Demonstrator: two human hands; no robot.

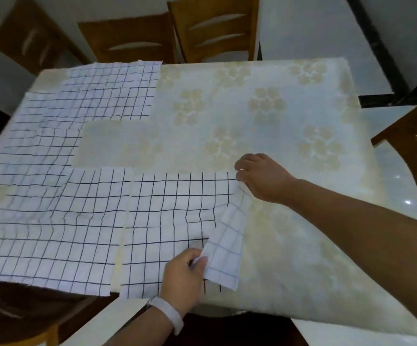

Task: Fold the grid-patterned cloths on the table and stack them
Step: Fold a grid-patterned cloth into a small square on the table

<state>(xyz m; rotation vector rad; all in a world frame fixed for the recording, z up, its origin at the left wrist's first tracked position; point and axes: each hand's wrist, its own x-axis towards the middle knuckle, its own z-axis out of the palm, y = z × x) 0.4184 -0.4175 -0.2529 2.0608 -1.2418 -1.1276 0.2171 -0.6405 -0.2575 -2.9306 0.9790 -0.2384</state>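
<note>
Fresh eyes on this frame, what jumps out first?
Several grid-patterned cloths lie spread flat over the left half of the floral table. At the front centre, the left hand and right hand pinch the right corners of the nearest cloth, its right edge lifted and turned over leftward.

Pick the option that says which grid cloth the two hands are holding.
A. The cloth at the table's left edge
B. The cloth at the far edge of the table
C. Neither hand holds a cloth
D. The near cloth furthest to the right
D: the left hand and the right hand pinch the right-side corners of the near right cloth, and that edge is lifted and turned over.
</note>
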